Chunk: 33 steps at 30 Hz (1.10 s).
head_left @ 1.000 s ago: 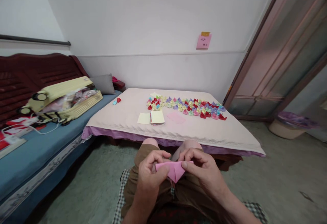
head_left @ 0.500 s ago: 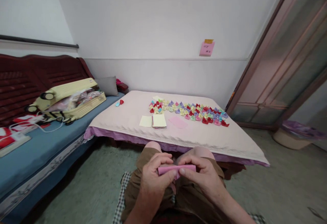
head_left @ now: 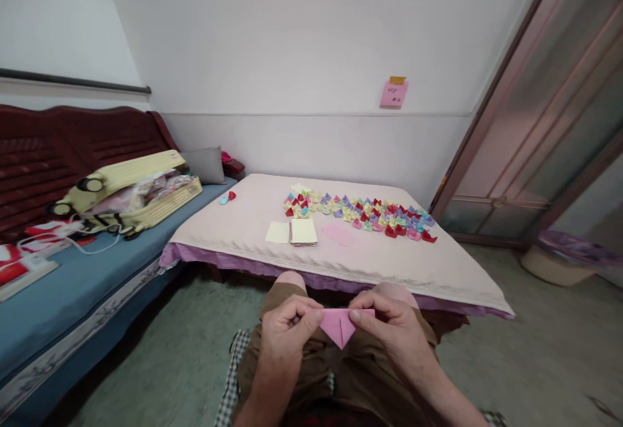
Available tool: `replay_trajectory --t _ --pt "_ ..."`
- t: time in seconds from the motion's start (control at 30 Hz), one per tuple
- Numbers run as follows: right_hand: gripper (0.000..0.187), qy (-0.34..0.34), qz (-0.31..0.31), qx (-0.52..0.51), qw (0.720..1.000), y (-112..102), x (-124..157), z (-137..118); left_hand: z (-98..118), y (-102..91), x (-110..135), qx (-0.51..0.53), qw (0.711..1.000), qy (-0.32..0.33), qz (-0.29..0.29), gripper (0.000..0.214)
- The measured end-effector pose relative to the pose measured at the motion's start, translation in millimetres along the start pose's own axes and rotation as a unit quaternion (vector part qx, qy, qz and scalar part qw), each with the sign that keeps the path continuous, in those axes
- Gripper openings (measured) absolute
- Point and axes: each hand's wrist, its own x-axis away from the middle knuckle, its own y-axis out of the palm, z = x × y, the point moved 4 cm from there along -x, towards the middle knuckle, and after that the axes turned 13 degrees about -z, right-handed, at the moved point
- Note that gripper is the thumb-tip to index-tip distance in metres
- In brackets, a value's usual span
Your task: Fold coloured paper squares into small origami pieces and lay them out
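Observation:
Above my lap I hold a folded pink paper (head_left: 339, 326), a triangle with its tip pointing down. My left hand (head_left: 287, 336) pinches its left corner and my right hand (head_left: 387, 329) pinches its right corner. On the low table (head_left: 243, 232) ahead lie several small folded paper pieces (head_left: 357, 211) in red, pink, purple, yellow and green. In front of them sit a stack of square paper (head_left: 303, 231), one loose yellow sheet (head_left: 278, 232) and a flat pink sheet (head_left: 339, 233).
A blue-cushioned wooden sofa (head_left: 63, 291) runs along the left and carries an open yellow case (head_left: 131, 192) and a grey cushion (head_left: 205, 163). A pink note (head_left: 394, 93) sticks to the wall. A sliding door (head_left: 540, 122) stands at the right beside a basin (head_left: 559, 258).
Half a second ago the pink paper was pressed into a flat strip between my fingers. Now it shows as a downward-pointing triangle, with my hands slightly further apart.

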Motion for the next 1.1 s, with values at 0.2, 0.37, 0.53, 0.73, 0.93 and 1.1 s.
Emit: replay_trajectory --t 0.2,0.37,0.53,0.73,0.93,1.1 --pt "0.019 -0.009 0.031 0.028 0.999 -7.5 2.3 -0.4 -4.1 -2.5 0.7 0.054 0.998 -0.022 0.018 0.020" --pt "0.019 -0.008 0.011 0.017 1.000 -8.5 3.0 4.0 -13.8 -5.0 2.6 0.087 0.994 -0.033 0.059 0.015" --pt "0.024 -0.011 0.009 0.017 1.000 -7.9 3.4 8.4 -15.3 -5.6 2.6 0.095 0.992 -0.042 0.078 0.017" --pt "0.012 -0.024 -0.076 0.085 0.993 3.8 -1.0 -4.4 -10.4 -1.8 0.4 0.047 0.996 -0.071 0.016 0.018" --pt "0.006 0.022 -0.108 0.082 0.991 16.3 -0.5 3.6 1.9 7.5 1.9 -0.012 0.997 -0.055 -0.059 0.021" --pt "0.010 0.042 -0.117 0.057 0.991 23.4 3.7 9.3 7.9 11.3 2.6 -0.044 0.996 -0.049 -0.059 0.020"
